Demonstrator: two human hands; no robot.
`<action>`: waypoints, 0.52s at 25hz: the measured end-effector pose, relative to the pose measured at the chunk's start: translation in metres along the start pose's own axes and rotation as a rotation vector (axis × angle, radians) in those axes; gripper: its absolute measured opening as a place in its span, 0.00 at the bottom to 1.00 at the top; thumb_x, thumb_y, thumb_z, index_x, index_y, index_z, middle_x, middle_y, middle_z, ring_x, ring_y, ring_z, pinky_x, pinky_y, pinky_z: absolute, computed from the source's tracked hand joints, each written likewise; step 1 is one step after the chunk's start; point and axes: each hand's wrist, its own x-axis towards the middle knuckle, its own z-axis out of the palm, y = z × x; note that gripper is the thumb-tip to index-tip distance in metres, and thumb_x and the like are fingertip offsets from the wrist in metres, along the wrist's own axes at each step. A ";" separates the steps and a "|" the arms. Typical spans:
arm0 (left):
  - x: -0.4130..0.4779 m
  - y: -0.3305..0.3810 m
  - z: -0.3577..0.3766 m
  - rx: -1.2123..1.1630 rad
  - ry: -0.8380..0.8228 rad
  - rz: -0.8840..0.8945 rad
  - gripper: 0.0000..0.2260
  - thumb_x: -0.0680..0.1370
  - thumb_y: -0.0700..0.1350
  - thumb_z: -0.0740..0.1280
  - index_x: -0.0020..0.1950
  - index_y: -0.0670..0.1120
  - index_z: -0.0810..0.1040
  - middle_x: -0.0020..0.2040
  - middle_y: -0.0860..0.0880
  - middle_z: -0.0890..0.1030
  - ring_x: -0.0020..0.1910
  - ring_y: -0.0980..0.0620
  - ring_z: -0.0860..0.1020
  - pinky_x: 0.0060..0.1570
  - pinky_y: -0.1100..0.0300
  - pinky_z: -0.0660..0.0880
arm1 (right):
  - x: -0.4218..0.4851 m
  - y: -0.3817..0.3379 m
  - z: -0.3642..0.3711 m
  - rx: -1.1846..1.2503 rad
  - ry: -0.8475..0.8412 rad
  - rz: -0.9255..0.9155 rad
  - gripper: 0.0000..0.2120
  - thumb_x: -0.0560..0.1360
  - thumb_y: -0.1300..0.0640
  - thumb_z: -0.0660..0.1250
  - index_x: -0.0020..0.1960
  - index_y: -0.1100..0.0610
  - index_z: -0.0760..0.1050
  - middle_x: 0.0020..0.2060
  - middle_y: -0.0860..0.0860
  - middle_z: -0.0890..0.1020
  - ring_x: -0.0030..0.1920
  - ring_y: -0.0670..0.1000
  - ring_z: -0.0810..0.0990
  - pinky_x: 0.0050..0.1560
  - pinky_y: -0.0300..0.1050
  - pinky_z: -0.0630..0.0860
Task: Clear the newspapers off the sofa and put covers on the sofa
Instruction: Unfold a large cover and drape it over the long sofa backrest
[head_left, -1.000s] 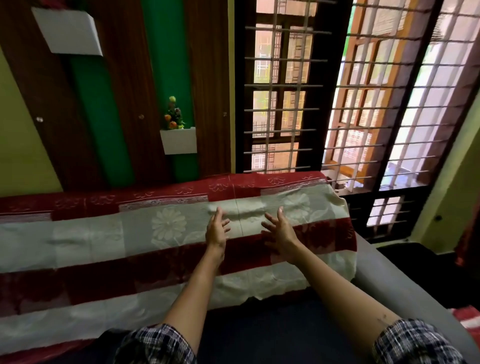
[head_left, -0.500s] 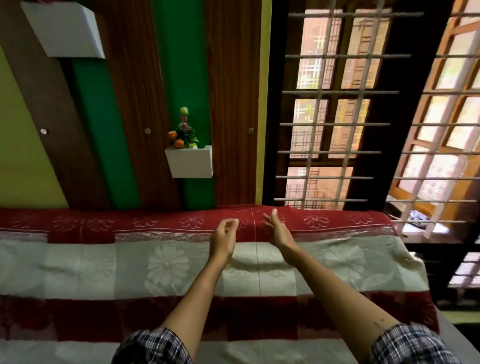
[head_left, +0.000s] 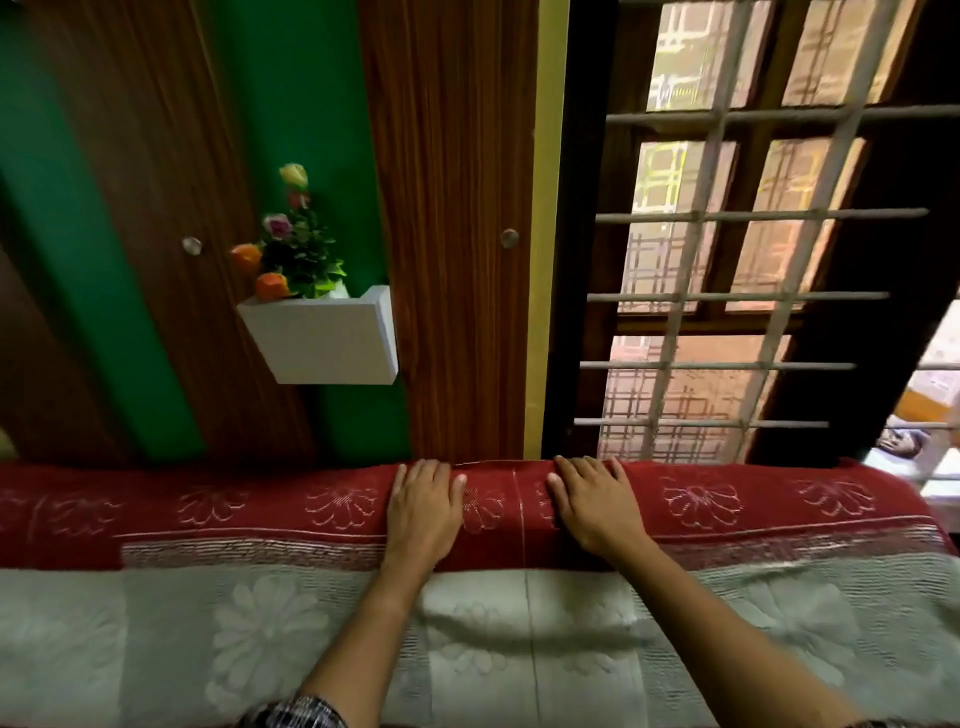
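Note:
A red and pale green flowered cover lies draped over the sofa's backrest and fills the lower half of the view. My left hand rests flat on the red band at the top of the backrest, fingers reaching its far edge. My right hand lies flat on the same red band a short way to the right, fingers spread. Neither hand holds anything. The sofa itself is hidden under the cover. No newspapers are in view.
Behind the backrest stands a wall with green and wood panels. A white wall box holding artificial flowers hangs above and left of my hands. A barred window fills the upper right.
Both hands moved from the middle of the cover up to the top of the backrest and now press flat on the red band. The camera came closer.

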 end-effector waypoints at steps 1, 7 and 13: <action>0.006 -0.002 0.006 0.015 0.054 0.001 0.21 0.82 0.53 0.50 0.65 0.44 0.73 0.62 0.47 0.76 0.63 0.49 0.71 0.70 0.52 0.58 | 0.007 0.001 0.003 -0.026 0.055 -0.020 0.31 0.77 0.41 0.36 0.66 0.52 0.69 0.62 0.50 0.76 0.64 0.52 0.71 0.68 0.53 0.59; 0.029 0.001 0.017 -0.010 0.234 -0.074 0.17 0.79 0.51 0.57 0.47 0.42 0.81 0.45 0.46 0.82 0.46 0.46 0.77 0.53 0.49 0.67 | 0.036 0.006 0.000 -0.024 -0.024 -0.049 0.22 0.80 0.43 0.47 0.43 0.52 0.75 0.44 0.52 0.82 0.48 0.54 0.79 0.54 0.50 0.68; 0.021 -0.001 0.019 -0.119 0.321 -0.032 0.05 0.72 0.40 0.69 0.43 0.39 0.83 0.40 0.44 0.78 0.40 0.47 0.75 0.41 0.54 0.72 | 0.030 0.008 0.010 0.094 0.107 -0.037 0.17 0.80 0.44 0.50 0.56 0.55 0.69 0.50 0.52 0.74 0.45 0.54 0.76 0.46 0.48 0.69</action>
